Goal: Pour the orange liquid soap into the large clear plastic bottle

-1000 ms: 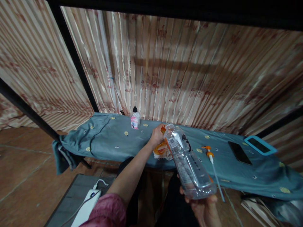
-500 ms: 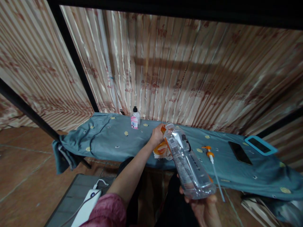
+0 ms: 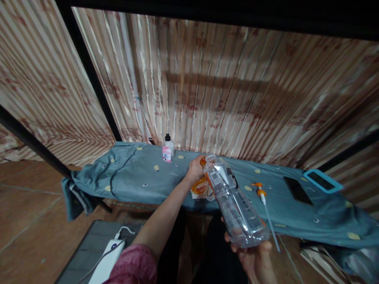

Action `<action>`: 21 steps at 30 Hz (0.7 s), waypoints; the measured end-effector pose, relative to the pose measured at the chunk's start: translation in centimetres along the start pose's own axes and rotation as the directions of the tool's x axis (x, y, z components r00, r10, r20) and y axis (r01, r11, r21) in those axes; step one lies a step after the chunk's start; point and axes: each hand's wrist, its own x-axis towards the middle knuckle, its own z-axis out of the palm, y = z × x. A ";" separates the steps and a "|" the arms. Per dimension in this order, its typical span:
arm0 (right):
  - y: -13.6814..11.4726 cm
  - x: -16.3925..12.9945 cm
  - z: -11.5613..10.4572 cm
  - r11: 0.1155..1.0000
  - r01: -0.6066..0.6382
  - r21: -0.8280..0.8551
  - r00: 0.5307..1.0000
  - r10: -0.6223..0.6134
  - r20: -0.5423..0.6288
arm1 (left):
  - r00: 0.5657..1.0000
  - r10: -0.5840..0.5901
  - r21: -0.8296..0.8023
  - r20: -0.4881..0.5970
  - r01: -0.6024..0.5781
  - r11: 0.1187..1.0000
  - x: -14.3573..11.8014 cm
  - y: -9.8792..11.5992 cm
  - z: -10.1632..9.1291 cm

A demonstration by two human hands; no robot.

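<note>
My right hand (image 3: 254,258) grips the base of a clear plastic bottle (image 3: 232,201), tilted so its open neck points away toward the table. My left hand (image 3: 195,169) reaches out to the neck of that bottle and rests on an orange and white pouch (image 3: 201,187) standing on the cloth. Whether its fingers grip the pouch or the bottle neck is hidden. An orange pump head with a long white tube (image 3: 263,199) lies on the cloth just right of the bottle.
A long table under a blue-grey cloth (image 3: 133,177) runs along a striped curtain. On it stand a small black-capped bottle (image 3: 167,149), a dark phone (image 3: 297,190) and a blue-framed tablet (image 3: 322,180). A white power bank (image 3: 108,258) lies on a grey stool.
Both hands and the bottle hold almost the same pose. The view has shifted slightly, so everything sits a little further left and up.
</note>
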 end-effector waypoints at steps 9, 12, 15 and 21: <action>-0.2 -0.1 0.0 1.000 -0.003 -0.003 1.000 0.003 0.013 | 1.000 -0.008 -0.010 -0.012 0.007 1.000 0.1 -0.3 0.3; -0.2 -0.2 0.2 1.000 -0.007 0.021 1.000 0.007 0.000 | 1.000 -0.011 -0.008 -0.010 0.011 1.000 0.2 -0.4 0.2; -0.1 -0.2 0.4 0.999 0.004 0.045 1.000 -0.004 -0.013 | 1.000 -0.017 -0.025 -0.009 0.017 1.000 0.2 -0.6 0.2; 0.6 -0.1 0.1 0.999 0.027 0.044 1.000 -0.027 -0.013 | 1.000 -0.021 -0.038 -0.005 0.021 0.999 0.3 -0.7 0.2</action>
